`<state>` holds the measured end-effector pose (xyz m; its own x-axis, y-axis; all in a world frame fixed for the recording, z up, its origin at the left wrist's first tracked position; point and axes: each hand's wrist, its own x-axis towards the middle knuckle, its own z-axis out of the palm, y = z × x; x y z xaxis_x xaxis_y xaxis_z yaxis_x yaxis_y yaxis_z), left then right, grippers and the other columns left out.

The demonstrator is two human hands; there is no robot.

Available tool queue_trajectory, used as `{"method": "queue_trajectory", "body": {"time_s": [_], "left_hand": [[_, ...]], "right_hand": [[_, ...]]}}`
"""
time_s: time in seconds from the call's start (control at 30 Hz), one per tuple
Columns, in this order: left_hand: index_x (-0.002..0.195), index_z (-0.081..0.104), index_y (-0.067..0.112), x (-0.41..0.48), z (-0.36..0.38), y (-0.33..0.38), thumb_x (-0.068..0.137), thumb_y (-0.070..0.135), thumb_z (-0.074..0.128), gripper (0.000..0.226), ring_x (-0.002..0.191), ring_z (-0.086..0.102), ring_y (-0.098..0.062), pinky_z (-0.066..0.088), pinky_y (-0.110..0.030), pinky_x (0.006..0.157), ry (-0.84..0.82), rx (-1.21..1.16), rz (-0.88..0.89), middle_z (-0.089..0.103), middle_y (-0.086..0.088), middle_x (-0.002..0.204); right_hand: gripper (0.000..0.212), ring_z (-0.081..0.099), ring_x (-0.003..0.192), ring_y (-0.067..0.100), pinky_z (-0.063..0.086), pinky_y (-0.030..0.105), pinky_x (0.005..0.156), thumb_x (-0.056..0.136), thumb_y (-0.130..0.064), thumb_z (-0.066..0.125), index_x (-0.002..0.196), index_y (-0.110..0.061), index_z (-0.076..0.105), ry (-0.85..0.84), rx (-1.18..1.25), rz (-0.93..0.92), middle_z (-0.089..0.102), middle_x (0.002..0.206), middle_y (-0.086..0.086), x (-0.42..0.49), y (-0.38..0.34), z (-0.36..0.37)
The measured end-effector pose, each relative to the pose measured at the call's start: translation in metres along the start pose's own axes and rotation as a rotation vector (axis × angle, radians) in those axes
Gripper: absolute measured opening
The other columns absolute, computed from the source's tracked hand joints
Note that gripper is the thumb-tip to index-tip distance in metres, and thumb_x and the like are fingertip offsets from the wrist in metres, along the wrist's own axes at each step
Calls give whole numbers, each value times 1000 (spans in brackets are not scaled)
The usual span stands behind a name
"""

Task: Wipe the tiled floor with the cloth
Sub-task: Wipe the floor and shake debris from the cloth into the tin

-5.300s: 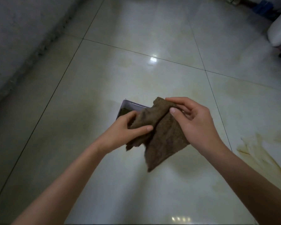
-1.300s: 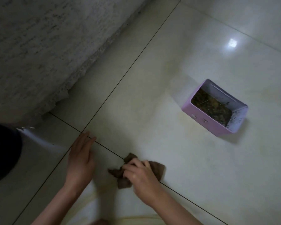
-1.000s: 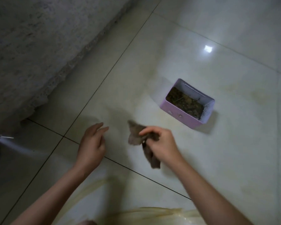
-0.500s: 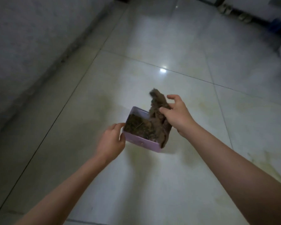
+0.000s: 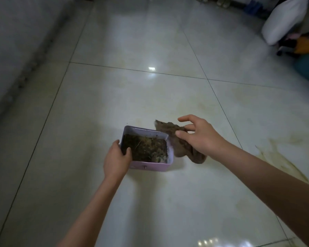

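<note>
The brown cloth [image 5: 178, 145] hangs crumpled just right of a lilac box [image 5: 150, 165] filled with dark, gritty dirt. My right hand [image 5: 200, 138] holds the cloth; thumb and lower fingers curl on it while the index finger sticks out. My left hand [image 5: 117, 157] grips the box's left rim, thumb inside the edge. Pale glossy tiled floor [image 5: 150, 97] lies all around. Whether the box rests on the floor or is slightly lifted, I cannot tell.
Brown smeared streaks [image 5: 284, 157] mark the tile at the right. A grey rough wall [image 5: 16, 41] runs along the left. A white sack [image 5: 284, 20] and coloured bundles [image 5: 305, 56] sit at the far right; shoes stand at the far edge.
The cloth has moved from above the box's right corner down to its right side. My left hand has closed over the box's left rim. My view has tilted up across the floor.
</note>
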<state>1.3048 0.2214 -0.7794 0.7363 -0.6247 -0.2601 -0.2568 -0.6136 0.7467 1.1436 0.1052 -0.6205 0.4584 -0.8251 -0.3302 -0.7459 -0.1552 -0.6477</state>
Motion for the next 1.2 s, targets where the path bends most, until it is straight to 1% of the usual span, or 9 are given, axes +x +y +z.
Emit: {"method": "queue_trajectory", "body": {"time_s": [0.13,0.23,0.4,0.57,0.73,0.87,1.0,1.07,1.2], "left_hand": [[131,51,10,3,1,-1,97,21,45,36,108,58,-36,46,-40,83,-8,0,-25,63,-15,120],[135,50,12,11,-3,-6,97,17,40,39,108,58,-39,48,-44,88,-51,57,-46,64,-19,119],[103,62,6,22,-6,-3,89,3,41,25,92,59,-39,47,-39,73,-105,136,-11,66,-21,99],[88,53,7,16,-1,3,90,2,42,13,84,58,-38,40,-35,63,-108,166,-10,64,-24,94],[92,55,0,2,3,3,94,3,39,17,85,63,-44,54,-55,77,-115,1,-74,62,-28,95],[91,56,0,-14,-14,-4,95,4,39,19,73,65,-40,56,-44,65,-70,-14,-127,64,-28,93],[101,59,0,-29,-38,-17,95,5,39,21,80,65,-42,56,-53,77,-38,32,-179,63,-25,96],[102,60,-2,-38,-48,-27,96,5,40,22,83,65,-43,55,-55,78,-13,29,-209,63,-26,96],[93,61,1,-54,-61,-52,98,8,40,23,81,65,-40,55,-53,76,73,20,-266,64,-24,89]], "right_hand": [[31,65,84,18,49,18,66,97,-15,55,127,-24,55,1,130,87,68,106,7,-16,26,-15],[26,66,92,28,51,35,79,100,-13,49,123,-21,59,25,268,218,70,102,12,-29,52,-30],[22,68,84,26,50,33,64,101,-13,48,113,-21,64,57,358,307,74,91,9,-57,101,-55],[21,68,86,29,51,36,67,100,-12,49,107,-22,66,64,378,335,74,90,9,-71,139,-67],[17,67,90,25,50,34,68,97,-12,55,108,-17,67,80,482,392,72,98,11,-68,175,-66],[15,65,101,29,51,45,92,94,-9,60,108,-12,65,107,468,388,69,107,14,-45,195,-57],[23,63,99,25,45,32,88,92,-12,63,114,-14,62,263,178,171,67,111,7,-6,203,-33],[33,61,110,29,43,32,91,92,-17,62,125,-13,59,203,-92,-26,64,117,9,15,213,-12],[59,12,147,27,22,46,112,98,-51,34,152,-32,22,-108,-694,-152,11,162,4,57,237,29]]}}
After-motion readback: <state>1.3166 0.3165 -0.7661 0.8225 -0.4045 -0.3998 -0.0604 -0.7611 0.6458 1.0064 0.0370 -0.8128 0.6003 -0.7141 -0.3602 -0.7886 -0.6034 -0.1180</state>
